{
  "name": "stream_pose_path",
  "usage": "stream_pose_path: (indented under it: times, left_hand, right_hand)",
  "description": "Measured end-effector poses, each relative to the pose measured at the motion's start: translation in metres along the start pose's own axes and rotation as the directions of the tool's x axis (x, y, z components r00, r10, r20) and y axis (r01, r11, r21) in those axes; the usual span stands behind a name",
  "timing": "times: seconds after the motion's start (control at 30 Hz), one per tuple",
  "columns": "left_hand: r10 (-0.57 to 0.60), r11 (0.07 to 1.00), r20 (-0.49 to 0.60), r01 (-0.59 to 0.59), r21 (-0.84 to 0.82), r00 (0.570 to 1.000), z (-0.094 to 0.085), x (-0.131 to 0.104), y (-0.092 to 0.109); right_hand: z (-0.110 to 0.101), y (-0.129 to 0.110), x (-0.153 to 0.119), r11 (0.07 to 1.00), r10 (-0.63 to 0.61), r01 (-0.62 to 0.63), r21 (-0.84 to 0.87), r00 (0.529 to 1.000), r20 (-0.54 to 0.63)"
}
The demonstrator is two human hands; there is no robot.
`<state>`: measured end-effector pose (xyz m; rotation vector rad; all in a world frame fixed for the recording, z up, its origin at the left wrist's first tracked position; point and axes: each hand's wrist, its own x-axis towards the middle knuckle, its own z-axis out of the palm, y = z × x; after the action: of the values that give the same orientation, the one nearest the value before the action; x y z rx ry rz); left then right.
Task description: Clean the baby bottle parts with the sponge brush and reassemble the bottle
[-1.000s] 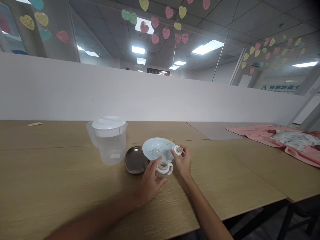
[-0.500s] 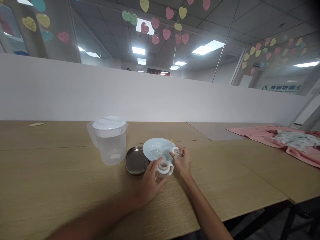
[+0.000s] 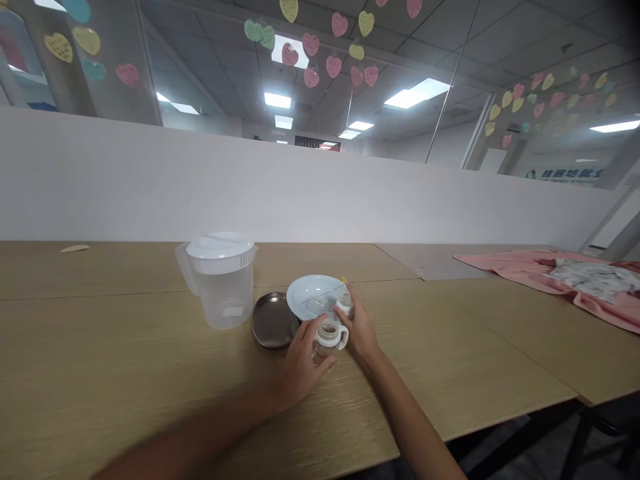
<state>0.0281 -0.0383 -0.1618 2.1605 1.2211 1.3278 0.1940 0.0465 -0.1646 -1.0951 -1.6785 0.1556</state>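
Note:
My left hand [image 3: 304, 363] is wrapped round a small clear bottle [image 3: 328, 336] that has a white collar and handle; its mouth is uncovered and faces up. Just to the right and a little farther off, my right hand [image 3: 361, 327] grips a small white-rimmed nipple cap [image 3: 345, 305] with a clear top, close to the bowl's right rim. Behind both hands sits a pale blue bowl [image 3: 303, 291] with a thin rod and clear pieces in it. A dark metal tray [image 3: 274, 321] lies to the left of the bowl.
A clear plastic pitcher [image 3: 226, 287] with a white lid stands left of the tray. On the right, a patterned cloth [image 3: 587, 279] lies on a pink blanket [image 3: 515, 267]. A pale flat piece [image 3: 75, 248] lies far left, near the white wall [image 3: 300, 193].
My right hand has turned, and the cap has moved slightly left and tipped more upright. My left hand and the bottle have hardly moved.

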Motion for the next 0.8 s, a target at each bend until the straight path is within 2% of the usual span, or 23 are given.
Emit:
stream_pose_path:
  times: [0.23, 0.43, 0.63, 0.8]
  left_hand:
    - [-0.002, 1.000, 0.012, 0.002, -0.005, 1.000, 0.000, 0.000, -0.001]
    - [0.002, 1.000, -0.002, -0.002, -0.015, 1.000, 0.000, -0.002, 0.000]
    - [-0.030, 0.999, -0.013, 0.030, -0.035, 0.999, 0.000, 0.000, 0.006]
    - [-0.035, 0.999, -0.016, 0.034, -0.038, 0.999, 0.000, 0.001, 0.006]
  right_hand:
    - [0.005, 0.006, -0.002, 0.990, 0.127, -0.126, 0.058, 0.992, -0.024]
    - [0.008, 0.014, -0.002, 0.983, 0.181, -0.174, 0.057, 0.973, -0.140]
    - [0.004, 0.009, 0.000, 0.996, 0.075, -0.071, 0.056, 0.994, -0.075]
    - [0.004, 0.011, 0.002, 0.995, 0.095, -0.093, 0.049, 0.995, -0.044]
